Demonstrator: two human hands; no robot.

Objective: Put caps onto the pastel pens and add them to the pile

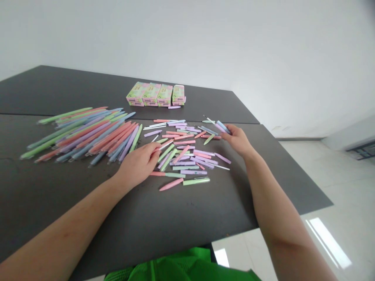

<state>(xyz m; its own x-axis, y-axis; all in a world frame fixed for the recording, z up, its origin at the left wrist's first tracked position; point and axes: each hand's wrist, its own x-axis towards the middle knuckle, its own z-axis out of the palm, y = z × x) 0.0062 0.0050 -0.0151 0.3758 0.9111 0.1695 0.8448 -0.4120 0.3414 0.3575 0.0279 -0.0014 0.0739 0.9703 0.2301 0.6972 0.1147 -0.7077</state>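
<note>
My left hand (142, 159) is closed in a pinch at the left edge of a loose pile of pen parts (187, 150). A thin white pen refill (166, 145) sticks out from its fingertips. Beyond the pile's right side, my right hand (238, 140) is closed around a purple pen barrel (219, 127) and a blue pen barrel (223, 126). From the purple one a slim white refill (209, 118) points up and left. Pastel barrels, caps and white refills lie jumbled between my hands. A pink barrel (171, 184) and a green cap piece (196, 181) lie nearest me.
Many whole pastel pens (88, 132) are heaped on the left of the dark table (187, 218). Several green-and-pink boxes (150, 93) stand in a row at the back, with a purple piece (174, 107) before them. A white wall (187, 43) rises behind.
</note>
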